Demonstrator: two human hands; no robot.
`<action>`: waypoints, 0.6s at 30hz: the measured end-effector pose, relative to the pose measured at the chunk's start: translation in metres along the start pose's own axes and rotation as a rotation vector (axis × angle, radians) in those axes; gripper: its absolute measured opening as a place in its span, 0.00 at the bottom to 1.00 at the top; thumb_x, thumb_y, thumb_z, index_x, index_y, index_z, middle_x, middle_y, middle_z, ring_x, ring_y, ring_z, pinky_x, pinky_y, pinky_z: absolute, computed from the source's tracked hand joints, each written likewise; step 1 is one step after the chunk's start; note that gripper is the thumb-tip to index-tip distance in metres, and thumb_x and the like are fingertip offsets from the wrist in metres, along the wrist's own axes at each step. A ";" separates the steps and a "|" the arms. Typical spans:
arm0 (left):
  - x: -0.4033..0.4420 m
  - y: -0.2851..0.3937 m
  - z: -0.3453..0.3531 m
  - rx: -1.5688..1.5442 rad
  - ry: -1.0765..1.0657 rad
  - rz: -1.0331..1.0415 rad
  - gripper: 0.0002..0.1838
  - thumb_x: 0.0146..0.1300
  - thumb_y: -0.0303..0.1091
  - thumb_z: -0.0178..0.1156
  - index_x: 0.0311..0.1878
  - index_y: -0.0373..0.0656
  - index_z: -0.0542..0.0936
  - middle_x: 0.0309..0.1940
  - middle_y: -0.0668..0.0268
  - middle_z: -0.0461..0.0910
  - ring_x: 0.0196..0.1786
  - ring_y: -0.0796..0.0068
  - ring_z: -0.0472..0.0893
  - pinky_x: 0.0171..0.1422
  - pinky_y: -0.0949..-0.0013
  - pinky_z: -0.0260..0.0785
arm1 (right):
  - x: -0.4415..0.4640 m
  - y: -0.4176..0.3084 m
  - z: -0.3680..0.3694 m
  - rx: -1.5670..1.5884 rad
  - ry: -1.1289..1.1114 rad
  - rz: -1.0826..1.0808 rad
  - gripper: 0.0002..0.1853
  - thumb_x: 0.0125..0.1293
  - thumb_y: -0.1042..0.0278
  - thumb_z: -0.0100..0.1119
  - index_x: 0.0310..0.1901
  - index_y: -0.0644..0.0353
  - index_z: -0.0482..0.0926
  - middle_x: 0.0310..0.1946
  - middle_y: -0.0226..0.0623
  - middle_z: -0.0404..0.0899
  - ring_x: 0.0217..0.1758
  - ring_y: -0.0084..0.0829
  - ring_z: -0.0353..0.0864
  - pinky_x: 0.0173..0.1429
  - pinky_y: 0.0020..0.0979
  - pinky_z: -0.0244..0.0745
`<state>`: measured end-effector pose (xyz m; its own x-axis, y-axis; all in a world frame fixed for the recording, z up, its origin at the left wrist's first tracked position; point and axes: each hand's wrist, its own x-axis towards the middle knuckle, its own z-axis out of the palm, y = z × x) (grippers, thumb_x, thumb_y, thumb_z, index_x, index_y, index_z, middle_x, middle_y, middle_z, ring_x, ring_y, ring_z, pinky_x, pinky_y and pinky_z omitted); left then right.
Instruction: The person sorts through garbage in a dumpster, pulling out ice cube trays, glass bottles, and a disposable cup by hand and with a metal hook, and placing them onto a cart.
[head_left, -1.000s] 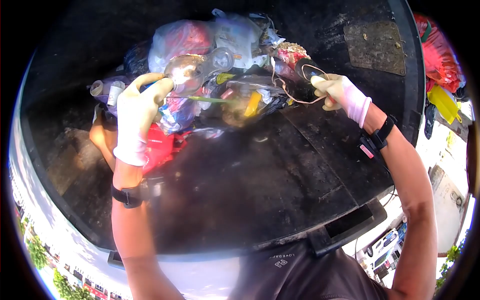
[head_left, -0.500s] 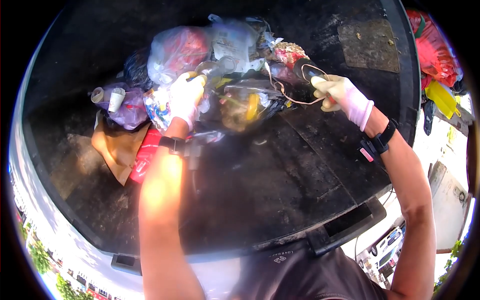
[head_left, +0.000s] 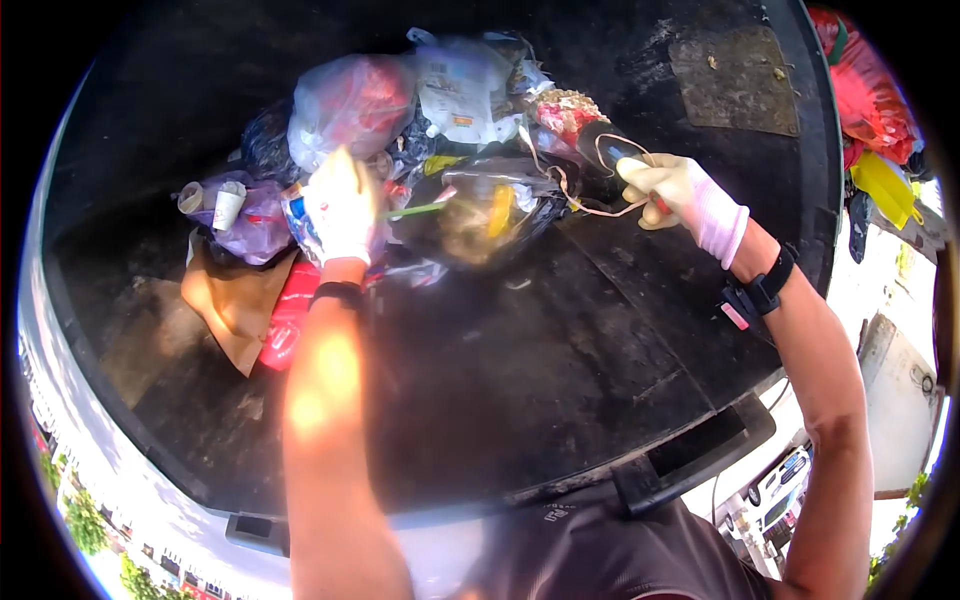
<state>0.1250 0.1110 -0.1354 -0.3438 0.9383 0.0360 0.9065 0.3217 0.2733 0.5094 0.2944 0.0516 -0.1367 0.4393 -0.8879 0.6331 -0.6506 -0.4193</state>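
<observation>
- Closed together on a pale cord (head_left: 590, 209), the thumb and fingers of the person's right hand (head_left: 665, 190) pinch it.
- From that grip the pale cord runs toward nine o'clock, then bends up toward ten; another stretch of it loops over or in front of a dark object (head_left: 606, 152) at ten o'clock, just beside the fingertips.
- The left hand (head_left: 342, 205) is blurred and lies over a blue-and-white wrapper (head_left: 303, 222); whether its fingers are apart or clamped on something cannot be told.
- A green strip (head_left: 415, 210) reaches out at three o'clock from the left hand, toward a clear bag (head_left: 470, 235) with a yellow piece (head_left: 500, 210) in it, between the two hands.
- At twelve o'clock from the left hand sits a bulging whitish bag (head_left: 355, 100) with red showing through, a white printed bag (head_left: 455, 95) beside it.
- At nine o'clock lie a purple bag (head_left: 256, 228) and a white cup (head_left: 229, 205); a red plastic piece (head_left: 288, 318) lies at seven, with brown paper (head_left: 238, 305) beside it.
- All this rests on a dark surface (head_left: 480, 380).
</observation>
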 end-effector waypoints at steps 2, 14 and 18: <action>0.004 0.070 -0.012 -0.153 -0.220 0.470 0.27 0.68 0.34 0.65 0.69 0.38 0.78 0.65 0.51 0.82 0.62 0.49 0.84 0.67 0.49 0.76 | -0.002 0.001 -0.001 -0.001 -0.007 -0.002 0.27 0.78 0.56 0.68 0.66 0.71 0.81 0.37 0.33 0.81 0.25 0.18 0.72 0.32 0.24 0.72; -0.032 0.149 0.075 0.223 -0.295 0.662 0.05 0.68 0.33 0.61 0.41 0.49 0.86 0.38 0.64 0.84 0.45 0.62 0.85 0.52 0.56 0.71 | -0.033 0.002 -0.009 0.007 -0.013 -0.064 0.29 0.78 0.53 0.69 0.67 0.70 0.79 0.37 0.31 0.82 0.26 0.18 0.74 0.32 0.23 0.72; -0.047 0.126 0.054 0.129 -0.283 0.638 0.04 0.64 0.34 0.62 0.40 0.49 0.85 0.40 0.64 0.85 0.44 0.62 0.85 0.49 0.57 0.74 | -0.036 0.004 -0.011 -0.008 -0.011 -0.060 0.30 0.77 0.53 0.69 0.68 0.71 0.79 0.38 0.31 0.82 0.27 0.17 0.75 0.33 0.22 0.73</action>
<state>0.2688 0.1146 -0.1547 0.3251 0.9398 -0.1051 0.9376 -0.3059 0.1653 0.5251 0.2827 0.0838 -0.1829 0.4710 -0.8630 0.6298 -0.6179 -0.4707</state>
